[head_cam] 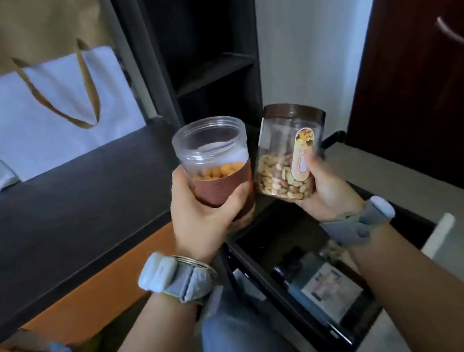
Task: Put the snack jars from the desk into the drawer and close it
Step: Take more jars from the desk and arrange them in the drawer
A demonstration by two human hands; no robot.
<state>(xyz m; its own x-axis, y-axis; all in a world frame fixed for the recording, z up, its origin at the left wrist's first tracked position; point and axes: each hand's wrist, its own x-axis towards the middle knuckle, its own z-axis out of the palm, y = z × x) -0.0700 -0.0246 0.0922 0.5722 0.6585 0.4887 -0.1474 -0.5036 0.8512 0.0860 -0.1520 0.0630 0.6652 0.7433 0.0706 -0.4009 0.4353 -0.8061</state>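
My left hand (201,219) grips a clear jar with a brown label (213,160), holding orange snacks under a clear lid. My right hand (326,189) holds a second clear jar of mixed nuts (285,162) with a dark brown lid, tilted to the right. Both jars are side by side in the air, above the right end of the dark desk (66,217). Below my right arm the drawer (255,265) stands open, with a dark labelled box (326,285) lying inside it.
A white paper bag with tan handles (46,112) leans at the back of the desk. A dark open shelf unit (208,59) rises behind the jars. A dark wooden door (434,72) is at the right. An orange panel (78,301) runs under the desk.
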